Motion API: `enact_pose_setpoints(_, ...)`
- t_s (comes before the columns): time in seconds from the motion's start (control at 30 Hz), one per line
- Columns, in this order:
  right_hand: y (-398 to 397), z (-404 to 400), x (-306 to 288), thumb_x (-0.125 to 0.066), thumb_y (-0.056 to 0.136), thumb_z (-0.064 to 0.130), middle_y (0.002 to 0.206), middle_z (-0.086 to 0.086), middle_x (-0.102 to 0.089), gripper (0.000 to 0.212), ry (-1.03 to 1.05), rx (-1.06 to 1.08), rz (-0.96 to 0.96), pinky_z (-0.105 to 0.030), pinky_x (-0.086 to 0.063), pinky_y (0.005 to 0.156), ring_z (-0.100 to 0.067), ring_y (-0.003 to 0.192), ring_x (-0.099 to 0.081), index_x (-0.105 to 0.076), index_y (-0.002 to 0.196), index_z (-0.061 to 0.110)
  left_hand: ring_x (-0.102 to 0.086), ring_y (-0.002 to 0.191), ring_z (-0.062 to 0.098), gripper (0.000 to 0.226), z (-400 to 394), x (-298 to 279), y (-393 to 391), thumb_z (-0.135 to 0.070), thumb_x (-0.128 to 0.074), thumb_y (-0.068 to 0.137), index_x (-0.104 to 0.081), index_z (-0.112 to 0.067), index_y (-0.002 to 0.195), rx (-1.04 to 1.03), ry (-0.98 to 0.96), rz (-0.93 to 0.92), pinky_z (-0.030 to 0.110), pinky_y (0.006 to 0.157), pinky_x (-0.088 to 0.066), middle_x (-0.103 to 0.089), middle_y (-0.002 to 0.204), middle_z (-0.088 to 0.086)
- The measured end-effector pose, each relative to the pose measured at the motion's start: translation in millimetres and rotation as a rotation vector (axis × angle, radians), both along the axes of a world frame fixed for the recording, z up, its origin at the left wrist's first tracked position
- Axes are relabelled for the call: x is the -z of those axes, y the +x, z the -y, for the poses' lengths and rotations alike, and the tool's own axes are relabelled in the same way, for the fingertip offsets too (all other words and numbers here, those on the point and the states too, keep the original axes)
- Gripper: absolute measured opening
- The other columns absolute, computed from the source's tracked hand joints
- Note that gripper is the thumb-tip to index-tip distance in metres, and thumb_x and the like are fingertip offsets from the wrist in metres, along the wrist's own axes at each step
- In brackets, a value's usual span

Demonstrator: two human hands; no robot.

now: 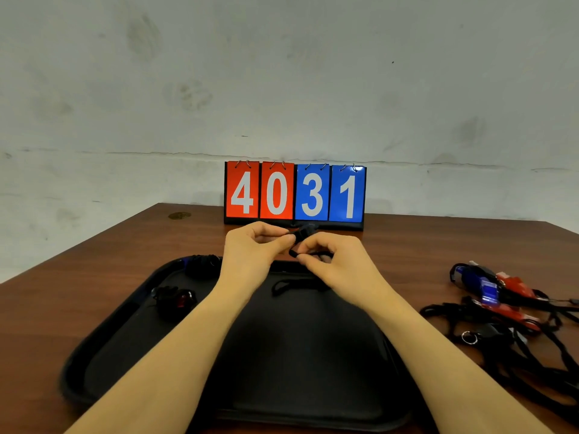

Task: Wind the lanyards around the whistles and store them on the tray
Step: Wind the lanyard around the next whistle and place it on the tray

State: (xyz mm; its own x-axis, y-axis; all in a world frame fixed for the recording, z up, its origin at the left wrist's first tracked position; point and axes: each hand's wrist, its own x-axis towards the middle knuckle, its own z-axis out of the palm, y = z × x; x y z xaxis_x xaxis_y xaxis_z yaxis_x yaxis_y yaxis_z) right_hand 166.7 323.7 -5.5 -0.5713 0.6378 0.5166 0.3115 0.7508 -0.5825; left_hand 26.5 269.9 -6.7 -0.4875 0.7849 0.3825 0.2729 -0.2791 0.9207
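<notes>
My left hand [253, 249] pinches a black whistle [305, 230] above the far edge of the black tray [103, 349]. My right hand [332, 261] pinches its black lanyard [293, 253] just below the whistle, and a loop of the cord [282, 286] hangs down onto the tray. Two wound whistles lie in the tray's far left part: a blue one [200, 264] in the corner and a red one [175, 300] nearer me. On the table to the right lies a heap of blue and red whistles [488, 286] with tangled black lanyards [532, 346].
A flip scoreboard [294, 194] showing 4031 stands at the back of the brown table [94, 255], against a pale wall. A silver key ring [469, 337] lies in the lanyard heap on the right.
</notes>
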Motion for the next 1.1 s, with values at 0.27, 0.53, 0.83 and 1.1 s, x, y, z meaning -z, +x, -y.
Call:
enact_pose_setpoints(0.27, 4.7, -8.2, 1.6, -0.058, 0.089, 0.016, 0.093, 0.006, -0.056, 0.011, 0.311, 0.043, 0.040, -0.021, -0.046, 0.078, -0.007, 0.087, -0.051, -0.061, 0.099, 0.016, -0.065, 0.078, 0.001, 0.016, 0.7, 1.9, 1.8, -0.010, -0.065, 0.083, -0.069, -0.023, 0.093, 0.007, -0.038, -0.268, 0.010, 0.067, -0.052, -0.067, 0.085, -0.011)
enact_pose_setpoints(0.53, 6.5, -16.9, 2.2, -0.061, 0.087, 0.013, 0.093, 0.005, -0.060, 0.010, 0.288, 0.043, -0.059, -0.014, -0.045, 0.078, -0.004, 0.089, -0.054, -0.066, 0.096, 0.015, -0.064, 0.074, -0.004, 0.024, 1.1, 3.7, 4.0, -0.006, -0.064, 0.083, -0.067, -0.021, 0.102, 0.109, -0.058, -0.297, 0.008, 0.069, -0.050, -0.066, 0.085, -0.011)
enact_pose_setpoints(0.83, 15.6, -15.7, -6.5, -0.070, 0.080, 0.012, 0.083, 0.008, -0.069, 0.009, -0.172, 0.000, -0.321, -0.017, -0.053, 0.076, -0.004, 0.085, -0.064, -0.070, 0.086, 0.018, -0.068, 0.076, 0.004, 0.018, 5.5, 0.4, 6.0, -0.005, -0.069, 0.078, -0.067, -0.020, 0.086, 0.259, -0.099, -0.245, 0.010, 0.068, -0.051, -0.069, 0.082, -0.004)
enact_pose_setpoints(1.1, 22.6, -21.0, -11.0, -0.071, 0.076, 0.011, 0.083, -0.004, -0.072, 0.005, -0.454, -0.043, -0.470, -0.031, -0.056, 0.077, -0.022, 0.092, -0.067, -0.073, 0.081, 0.013, -0.070, 0.077, 0.013, 0.017, 9.3, -5.0, 8.7, 0.003, -0.065, 0.078, -0.066, -0.010, 0.089, 0.358, 0.001, -0.122, 0.015, 0.068, -0.053, -0.071, 0.081, 0.005)
